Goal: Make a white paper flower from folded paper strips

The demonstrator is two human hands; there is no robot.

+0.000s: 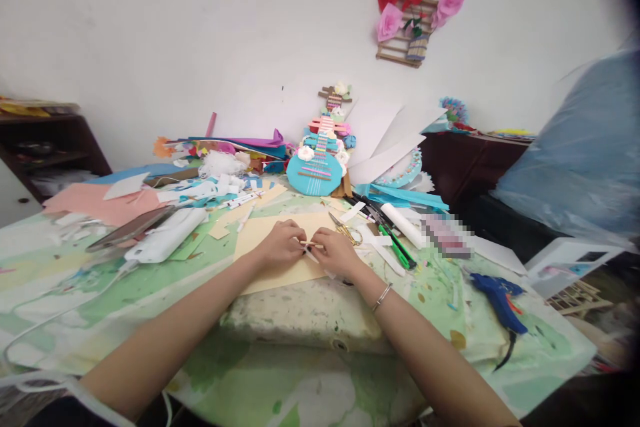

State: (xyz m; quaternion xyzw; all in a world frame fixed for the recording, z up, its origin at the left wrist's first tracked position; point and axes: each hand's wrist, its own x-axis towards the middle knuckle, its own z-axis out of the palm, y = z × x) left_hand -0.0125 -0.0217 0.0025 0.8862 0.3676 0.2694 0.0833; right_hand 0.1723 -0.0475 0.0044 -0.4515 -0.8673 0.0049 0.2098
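My left hand (283, 242) and my right hand (330, 249) meet over a cream paper sheet (257, 230) at the middle of the table. Fingers of both are pinched on a thin, pale stick-like piece (309, 243), which spans the small gap between them. A whitish strip seems to hang just below it, partly hidden by the fingers; its kind is unclear. Close beyond my right hand lie gold-handled scissors (345, 228), their blades pointing away. A bracelet circles my right wrist.
A green utility knife (400, 248) and white roll (403, 223) lie to the right, with a blue glue gun (500, 300) nearer the table edge. On the left are a white power bank (165, 237) and cable. A blue paper lute (315, 170) leans against the wall among craft scraps.
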